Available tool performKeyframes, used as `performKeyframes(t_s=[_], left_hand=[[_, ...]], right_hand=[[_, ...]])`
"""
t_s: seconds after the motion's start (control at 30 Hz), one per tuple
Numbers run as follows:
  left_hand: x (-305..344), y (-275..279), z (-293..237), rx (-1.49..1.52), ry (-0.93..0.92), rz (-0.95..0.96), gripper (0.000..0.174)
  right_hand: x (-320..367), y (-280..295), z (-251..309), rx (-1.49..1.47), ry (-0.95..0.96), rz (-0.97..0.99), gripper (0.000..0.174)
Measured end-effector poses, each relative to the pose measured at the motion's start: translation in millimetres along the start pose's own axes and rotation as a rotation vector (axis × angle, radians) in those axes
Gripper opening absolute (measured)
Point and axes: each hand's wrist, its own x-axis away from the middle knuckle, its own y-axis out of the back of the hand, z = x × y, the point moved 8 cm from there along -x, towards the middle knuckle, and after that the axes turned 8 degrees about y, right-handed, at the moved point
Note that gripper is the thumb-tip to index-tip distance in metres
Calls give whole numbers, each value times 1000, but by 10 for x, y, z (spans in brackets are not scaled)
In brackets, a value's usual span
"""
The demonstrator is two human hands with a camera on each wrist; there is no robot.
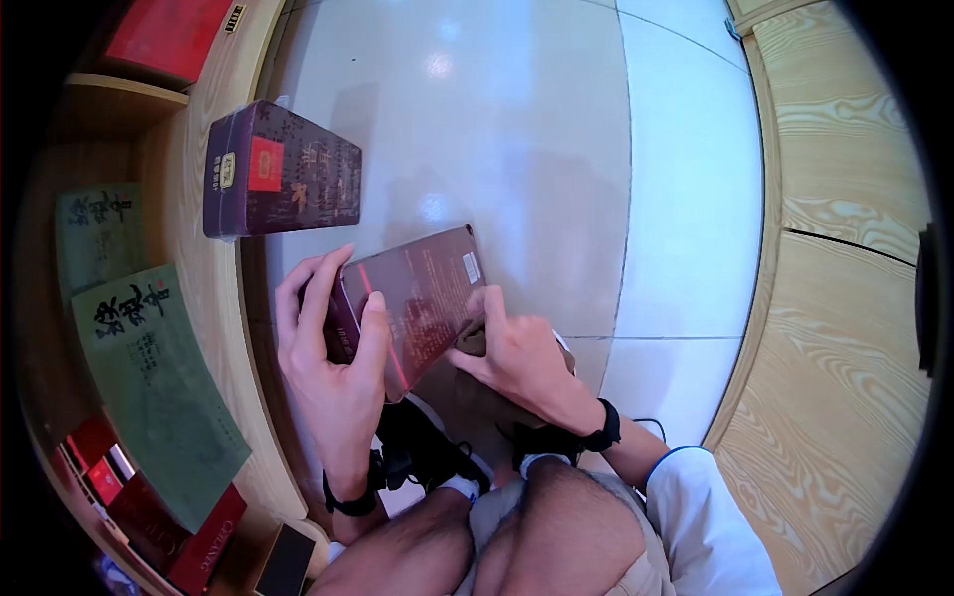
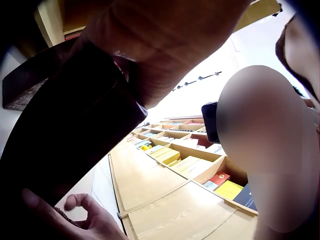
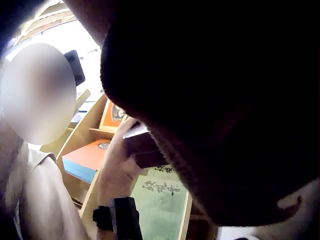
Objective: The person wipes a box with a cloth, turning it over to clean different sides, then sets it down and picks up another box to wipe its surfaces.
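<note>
My left hand [image 1: 338, 348] grips a dark maroon box [image 1: 427, 283] by its near left end, thumb on the printed face and fingers round the far edge. The box is tilted above the floor, with a red stripe and a white barcode label showing. A brown cloth [image 1: 497, 399] hangs from my right hand [image 1: 527, 363], which pinches a fold of it against the box's right edge. In the right wrist view the dark cloth [image 3: 215, 130] covers much of the picture. The box [image 2: 65, 135] is a dark shape in the left wrist view.
A similar purple box [image 1: 308, 174] stands on the shelf edge at the left. Green packages [image 1: 159, 387] and red boxes [image 1: 209, 546] sit in the shelf compartments. Wooden cabinets [image 1: 845, 159] line the right side, with pale floor tiles [image 1: 537, 149] between.
</note>
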Motion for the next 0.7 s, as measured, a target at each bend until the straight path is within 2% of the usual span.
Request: performKeyframes(t_s=[0.03, 0.1, 0.2, 0.7], left_hand=[[9, -12, -31, -14, -7, 0, 40], [15, -35, -87, -9, -4, 4, 41], [22, -68, -116, -6, -7, 9, 42], [48, -91, -163, -13, -1, 0, 46]], right_hand=[[0, -13, 13, 4, 1, 1, 74], [-10, 17, 109, 36, 88, -75, 104], [-9, -54, 164, 19, 120, -78, 113], [1, -60, 220, 116, 152, -122, 116]])
